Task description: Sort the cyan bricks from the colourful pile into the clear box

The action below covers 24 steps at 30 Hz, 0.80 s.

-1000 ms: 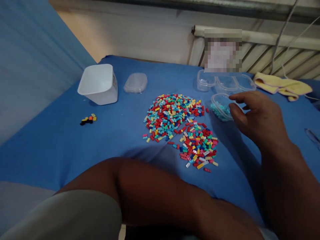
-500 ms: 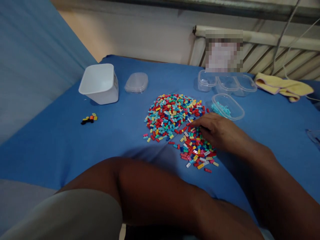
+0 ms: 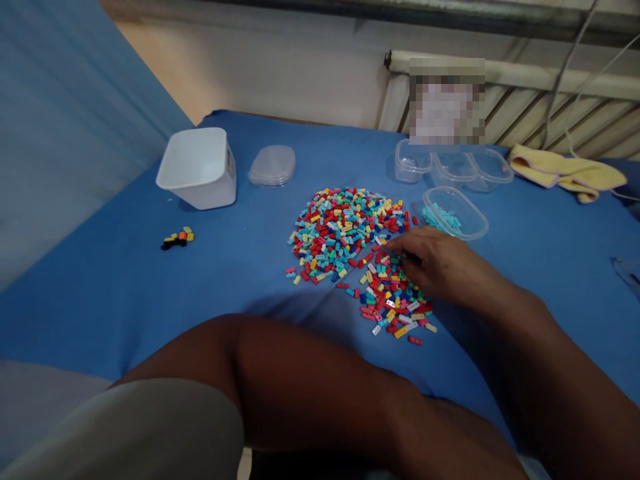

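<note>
My right hand (image 3: 437, 263) reaches in from the right, over the upper right side of a small spread of toy bricks (image 3: 395, 303). Its index finger points left, with the tip close to red and yellow bricks. The other fingers curl under the palm, and what they hold, if anything, is hidden. A larger heap of mixed bricks (image 3: 340, 230) lies just to the left. Behind the hand, turquoise bricks (image 3: 440, 217) lie in a clear plastic container (image 3: 477, 227). My left hand is out of view.
A white tub (image 3: 197, 170) and stacked clear lids (image 3: 273, 167) stand at the back left. A few yellow, orange and black pieces (image 3: 179, 239) lie before the tub. Clear containers (image 3: 453, 170) and a yellow cloth (image 3: 565, 170) are at the back right. My bare bent limb (image 3: 310, 380) crosses the front.
My right index fingertip has shifted very slightly right. The heaps and containers look the same.
</note>
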### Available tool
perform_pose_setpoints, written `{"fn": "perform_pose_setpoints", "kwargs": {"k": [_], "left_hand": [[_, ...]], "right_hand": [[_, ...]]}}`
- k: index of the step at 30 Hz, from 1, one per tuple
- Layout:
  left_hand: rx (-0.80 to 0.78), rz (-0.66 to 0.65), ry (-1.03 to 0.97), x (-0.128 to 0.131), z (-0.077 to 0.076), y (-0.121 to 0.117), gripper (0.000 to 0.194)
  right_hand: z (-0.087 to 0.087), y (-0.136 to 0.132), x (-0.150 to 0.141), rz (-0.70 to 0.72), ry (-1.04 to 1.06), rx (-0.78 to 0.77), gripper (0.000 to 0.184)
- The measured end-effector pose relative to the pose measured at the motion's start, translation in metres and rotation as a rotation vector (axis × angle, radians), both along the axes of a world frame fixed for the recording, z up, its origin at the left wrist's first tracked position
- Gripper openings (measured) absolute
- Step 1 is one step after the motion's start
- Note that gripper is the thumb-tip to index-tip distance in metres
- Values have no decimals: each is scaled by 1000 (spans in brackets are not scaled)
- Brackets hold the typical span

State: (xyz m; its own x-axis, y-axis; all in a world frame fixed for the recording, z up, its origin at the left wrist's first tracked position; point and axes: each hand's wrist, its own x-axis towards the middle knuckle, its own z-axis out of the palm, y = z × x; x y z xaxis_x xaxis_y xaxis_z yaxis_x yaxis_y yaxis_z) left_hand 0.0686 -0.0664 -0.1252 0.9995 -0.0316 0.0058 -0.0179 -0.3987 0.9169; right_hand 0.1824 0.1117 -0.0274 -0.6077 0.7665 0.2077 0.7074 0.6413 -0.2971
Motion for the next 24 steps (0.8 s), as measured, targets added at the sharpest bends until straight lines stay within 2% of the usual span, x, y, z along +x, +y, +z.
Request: {"fn": "perform_pose_setpoints", "kwargs": {"k": [2,4,7,10,12,14,16,18,19,21,24], "left_hand": [[-143,-76,-58,-1,3,10,29],[-217,-76,-69,-2,5,16,29],[-223,-56,-13,-2,9,19,29],[-217,-126,15,0,12,22,30],[-221,-171,5,3,14,26,28],[-230,-191,-15,5,16,33,27],[-244,-239,-12,7,19,39,27],[-261,-303,11,8,21,44,27],[-269,-324,17,8,22,45,28],[-269,-289,11,7,23,42,30],[-179,-76,17,4,20,26,31]], "right_hand": [[0,0,-1,-5,-2,3,43],[0,-1,-2,-14,-2,20,40],[4,-2,-5,-5,11,59,35],[13,-6,-7,12,80,98,31],[23,-8,-6,-27,147,133,29],[32,-8,1,-133,204,207,26],[38,-5,14,-310,225,313,24],[39,0,29,-495,197,388,23],[39,2,35,-544,177,392,25],[36,4,39,-551,163,390,28],[28,1,20,-395,204,345,32]]}}
